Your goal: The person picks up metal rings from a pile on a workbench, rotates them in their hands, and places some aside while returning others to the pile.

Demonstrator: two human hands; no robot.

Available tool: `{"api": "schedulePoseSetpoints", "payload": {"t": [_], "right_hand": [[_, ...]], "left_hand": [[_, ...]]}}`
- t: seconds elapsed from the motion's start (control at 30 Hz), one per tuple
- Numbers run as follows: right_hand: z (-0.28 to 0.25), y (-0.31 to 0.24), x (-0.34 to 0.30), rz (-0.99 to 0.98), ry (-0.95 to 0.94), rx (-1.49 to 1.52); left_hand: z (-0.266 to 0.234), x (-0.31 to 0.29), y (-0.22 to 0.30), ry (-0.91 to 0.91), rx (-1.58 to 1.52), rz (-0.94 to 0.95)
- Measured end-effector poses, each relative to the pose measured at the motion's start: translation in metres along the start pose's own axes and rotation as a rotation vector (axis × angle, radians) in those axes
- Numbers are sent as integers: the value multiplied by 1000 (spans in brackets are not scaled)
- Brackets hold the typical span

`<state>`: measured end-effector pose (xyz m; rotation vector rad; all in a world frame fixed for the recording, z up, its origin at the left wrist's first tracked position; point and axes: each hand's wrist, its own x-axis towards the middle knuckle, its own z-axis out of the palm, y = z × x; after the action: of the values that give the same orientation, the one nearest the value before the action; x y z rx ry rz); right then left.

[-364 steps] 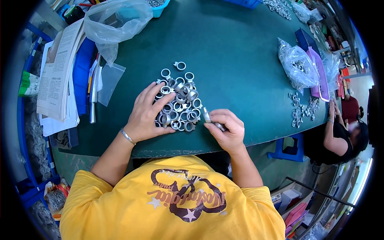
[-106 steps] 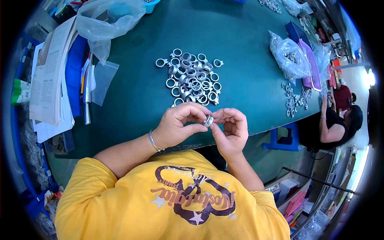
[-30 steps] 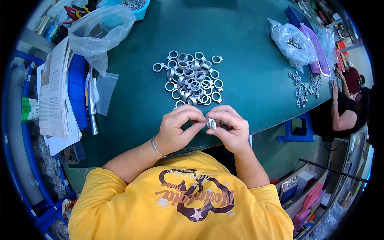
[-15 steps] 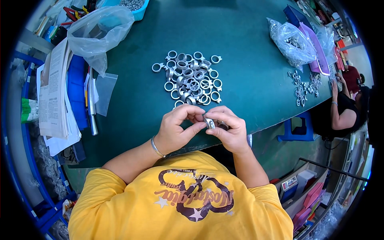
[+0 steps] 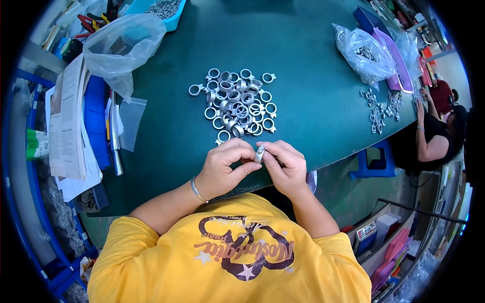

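Note:
A silver metal ring (image 5: 259, 155) stands on edge between my two hands, close to my body at the table's near edge. My left hand (image 5: 226, 170) pinches it from the left with thumb and fingertips. On its other side, the thumb and fingers of my right hand (image 5: 286, 169) are closed on the same ring. My fingers cover part of it. Just beyond my hands, a heap of similar silver rings (image 5: 234, 97), several with a small lug on the rim, lies on the green table (image 5: 298, 65).
Left are a clear plastic bag (image 5: 124, 48), a blue tray of small parts (image 5: 174, 21), papers (image 5: 67, 121) and a metal tool (image 5: 115, 146). At right, a bagged load (image 5: 365, 55), a purple basket (image 5: 396, 65) and small parts (image 5: 376, 108) lie near another person (image 5: 434, 136).
The ring between my fingers has been turned and now stands more upright. A dark round piece seen by my right fingers is now hidden. The heap looks slightly shifted left in view.

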<state>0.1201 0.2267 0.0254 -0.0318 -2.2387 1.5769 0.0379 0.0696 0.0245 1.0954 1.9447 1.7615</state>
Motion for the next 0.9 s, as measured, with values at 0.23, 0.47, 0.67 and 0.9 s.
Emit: {"api": "schedulePoseSetpoints", "payload": {"t": [0.23, 0.47, 0.67, 0.9], "right_hand": [[-2, 0, 2, -124, -9, -96], [-2, 1, 2, -154, -11, -105], [-1, 3, 0, -164, -3, -86], [-10, 17, -15, 674, -139, 1218]], "left_hand": [[0, 0, -1, 11, 99, 99], [1, -1, -2, 1, 103, 108], [2, 0, -1, 5, 134, 163], [-5, 0, 1, 63, 25, 150]]}}
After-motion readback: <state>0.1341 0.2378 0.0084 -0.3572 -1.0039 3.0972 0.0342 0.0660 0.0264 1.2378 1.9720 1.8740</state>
